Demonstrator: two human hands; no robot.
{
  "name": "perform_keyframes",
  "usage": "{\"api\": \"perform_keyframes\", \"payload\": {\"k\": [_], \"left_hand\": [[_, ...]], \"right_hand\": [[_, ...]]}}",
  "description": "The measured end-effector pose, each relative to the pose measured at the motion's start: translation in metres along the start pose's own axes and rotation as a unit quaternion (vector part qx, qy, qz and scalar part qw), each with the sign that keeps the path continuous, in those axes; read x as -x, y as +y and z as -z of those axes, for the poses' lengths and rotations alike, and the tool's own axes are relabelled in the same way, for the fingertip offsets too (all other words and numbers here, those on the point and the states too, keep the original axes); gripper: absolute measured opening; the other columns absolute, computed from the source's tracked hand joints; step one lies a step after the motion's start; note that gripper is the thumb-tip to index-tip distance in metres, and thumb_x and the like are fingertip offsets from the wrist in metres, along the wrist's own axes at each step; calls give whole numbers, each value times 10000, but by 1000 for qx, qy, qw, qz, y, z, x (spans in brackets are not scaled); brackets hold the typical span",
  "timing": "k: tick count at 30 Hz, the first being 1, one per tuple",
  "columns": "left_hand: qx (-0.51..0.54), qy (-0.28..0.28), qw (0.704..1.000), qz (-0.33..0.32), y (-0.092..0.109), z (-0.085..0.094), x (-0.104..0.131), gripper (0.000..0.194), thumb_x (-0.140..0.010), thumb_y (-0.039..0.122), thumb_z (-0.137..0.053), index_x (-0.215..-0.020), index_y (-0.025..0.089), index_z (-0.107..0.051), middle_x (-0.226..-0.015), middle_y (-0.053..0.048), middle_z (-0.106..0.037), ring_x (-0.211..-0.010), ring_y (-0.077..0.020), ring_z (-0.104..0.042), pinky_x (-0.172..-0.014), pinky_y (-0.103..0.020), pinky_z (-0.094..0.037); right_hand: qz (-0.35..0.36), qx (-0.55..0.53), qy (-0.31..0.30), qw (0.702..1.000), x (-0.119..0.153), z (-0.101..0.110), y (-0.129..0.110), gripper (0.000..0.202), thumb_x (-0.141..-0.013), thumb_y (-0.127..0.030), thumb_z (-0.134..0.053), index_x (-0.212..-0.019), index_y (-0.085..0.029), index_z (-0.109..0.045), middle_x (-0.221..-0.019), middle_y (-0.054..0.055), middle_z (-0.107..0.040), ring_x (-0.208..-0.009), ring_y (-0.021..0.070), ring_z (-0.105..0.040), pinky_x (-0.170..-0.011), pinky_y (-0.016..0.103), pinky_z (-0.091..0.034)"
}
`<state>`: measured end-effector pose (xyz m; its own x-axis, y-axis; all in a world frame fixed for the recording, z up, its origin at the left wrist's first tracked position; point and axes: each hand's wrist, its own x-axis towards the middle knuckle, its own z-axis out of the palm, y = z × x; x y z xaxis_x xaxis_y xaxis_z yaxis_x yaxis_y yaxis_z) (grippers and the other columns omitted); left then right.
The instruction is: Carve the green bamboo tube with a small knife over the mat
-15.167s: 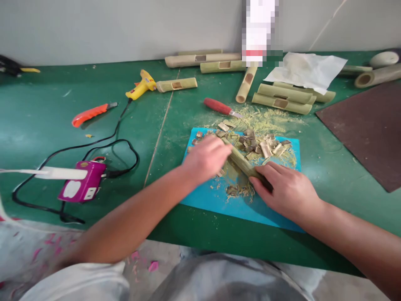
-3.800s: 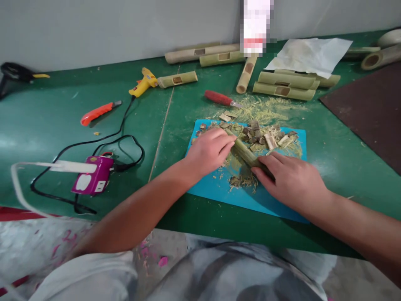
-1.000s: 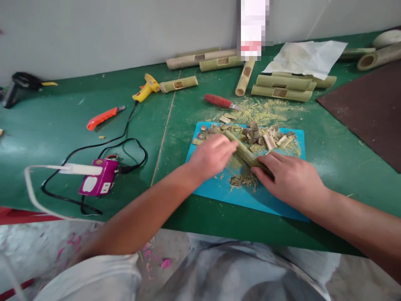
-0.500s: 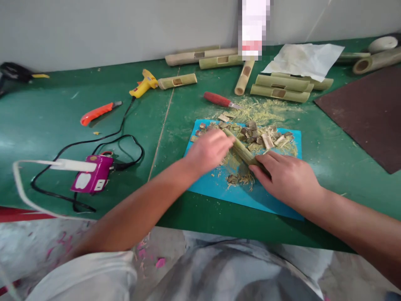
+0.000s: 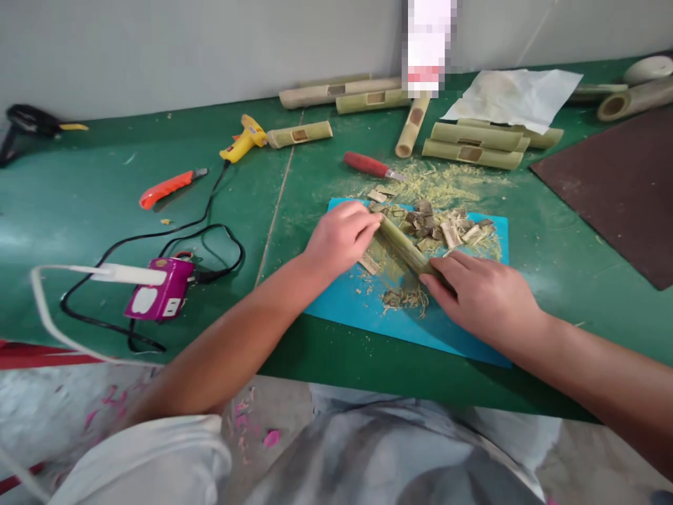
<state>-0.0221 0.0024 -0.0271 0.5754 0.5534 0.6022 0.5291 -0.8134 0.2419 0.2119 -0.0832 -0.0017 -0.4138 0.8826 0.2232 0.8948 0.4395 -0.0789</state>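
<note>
A green bamboo tube (image 5: 402, 245) lies slantwise over a littered blue sheet (image 5: 336, 301). My right hand (image 5: 481, 287) is wrapped round its near end, thumb on the left side. At the far end, my left hand (image 5: 341, 235) is closed, with its fingertips pinched against the tube's tip; whether anything small sits between them is hidden. Bamboo chips (image 5: 449, 228) and dark scraps are heaped beyond the tube. A small clump of shavings (image 5: 404, 300) lies on the near side.
Beyond the sheet lies a red-handled knife (image 5: 368, 165) near sawdust. Several cut bamboo tubes (image 5: 473, 153) line the back. On the left are a yellow glue gun (image 5: 243, 140), an orange utility knife (image 5: 168, 189) and a purple power adapter (image 5: 160, 287) with cords. A brown board (image 5: 615, 196) occupies the right.
My left hand has drawn back leftward and away along the tube to its far tip, uncovering chips on the blue sheet. My right hand keeps its grip on the near end.
</note>
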Motion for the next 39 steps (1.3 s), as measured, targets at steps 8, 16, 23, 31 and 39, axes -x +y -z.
{"api": "perform_keyframes", "payload": {"k": [8, 16, 23, 31, 39], "left_hand": [[-9, -8, 1000, -8, -10, 0, -3, 179, -992, 204, -546, -1015, 139, -711, -853, -61, -694, -808, -154, -643, -774, -311, -532], [9, -5, 1000, 7, 2, 0, -3, 201, -1003, 226, -534, -1033, 131, -709, -873, -67, -691, -810, -151, -641, -759, -296, -532], [-20, 20, 1000, -7, 7, -5, -6, 221, -1011, 224, -513, -954, 137, -708, -819, -57, -671, -770, -152, -617, -733, -307, -527], [3, -1, 1000, 2, 6, -5, -3, 251, -1023, 264, -489, -997, 139, -704, -839, -66, -668, -792, -162, -620, -746, -322, -527], [19, -24, 999, -21, 8, -5, -4, 233, -1021, 249, -491, -1010, 138, -696, -840, -62, -667, -802, -161, -622, -747, -310, -520]], "right_hand": [[42, 37, 64, 996, 3, 7, -1, 332, -924, -432, -573, -929, -127, -706, -756, 48, -658, -592, 157, -546, -544, 310, -300], [39, 36, 82, 995, 3, 2, 0, 243, -902, -305, -538, -847, -139, -705, -683, 29, -634, -515, 141, -492, -499, 314, -263], [44, 32, 93, 994, 5, 1, -3, 261, -920, -296, -517, -841, -135, -707, -671, 27, -629, -522, 133, -497, -500, 304, -265], [41, 25, 67, 997, 5, 1, -4, 278, -930, -292, -484, -817, -145, -690, -657, 31, -606, -523, 124, -451, -514, 308, -229], [35, 33, 46, 998, 5, 3, -5, 283, -931, -308, -485, -790, -160, -682, -659, 31, -609, -529, 128, -436, -533, 309, -221]]}}
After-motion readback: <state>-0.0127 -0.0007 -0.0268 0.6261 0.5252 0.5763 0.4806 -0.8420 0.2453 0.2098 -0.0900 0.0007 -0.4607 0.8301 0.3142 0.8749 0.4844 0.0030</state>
